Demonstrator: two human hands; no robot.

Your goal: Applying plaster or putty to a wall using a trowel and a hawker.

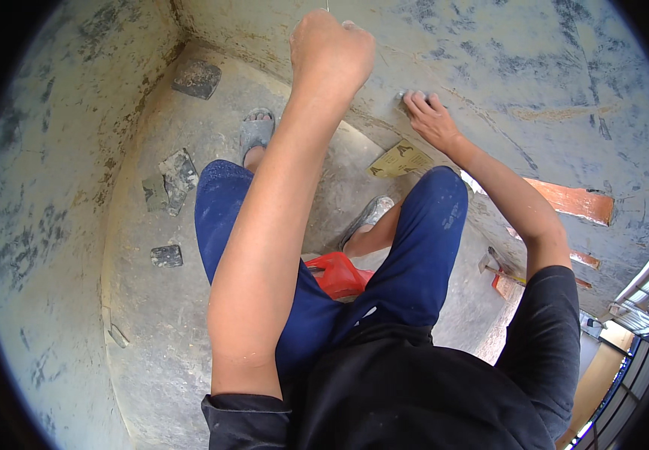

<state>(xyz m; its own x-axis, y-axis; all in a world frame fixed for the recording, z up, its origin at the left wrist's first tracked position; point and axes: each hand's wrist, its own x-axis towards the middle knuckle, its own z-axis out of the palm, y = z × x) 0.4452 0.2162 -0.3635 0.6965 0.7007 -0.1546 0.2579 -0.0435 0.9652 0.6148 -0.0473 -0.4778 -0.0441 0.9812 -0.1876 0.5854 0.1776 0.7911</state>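
My left hand (332,51) is raised at the top of the view, closed in a fist near the pale, blotchy wall (557,82). A thin thing pokes up just above it at the picture's edge; what the fist holds is hidden. To its right, my right hand (432,121) rests with bent, slightly parted fingers against the wall, and no held object shows. A small whitish spot sits by its fingertips. Below that hand, a tan printed sheet (399,160), like the backing of sandpaper, leans at the foot of the wall.
I sit low, with a red plastic thing (336,274) between my legs. Dark, worn flat pieces lie on the concrete floor (152,360) at left, among them a block (196,79) and a small pad (166,256). Slots (570,201) pierce the right wall; a handled tool (498,264) lies nearby.
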